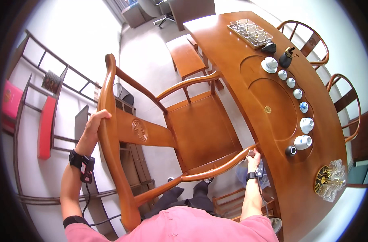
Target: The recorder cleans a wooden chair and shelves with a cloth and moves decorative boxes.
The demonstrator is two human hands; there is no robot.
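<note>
A brown wooden armchair (204, 131) with a carved round emblem on its back splat stands in front of me, beside a long tea table (228, 44). My left hand (97, 122) is closed over the thick top rail of the backrest, its fingers partly hidden behind the wood. At the front end of the nearer armrest, my right hand (253, 159) is closed round the wood, right by the table's edge. The far armrest also reaches close to that edge. Both wrists wear black straps with small devices and cables.
On the table stand a white lidded bowl (269, 65), several small cups (298, 94), a dark pot (286, 60), a tray of clear containers (250, 33) and upturned glasses (333, 181). A wooden bench (186, 56) lies beyond the chair. Shelves with a red box (46, 128) line the left wall.
</note>
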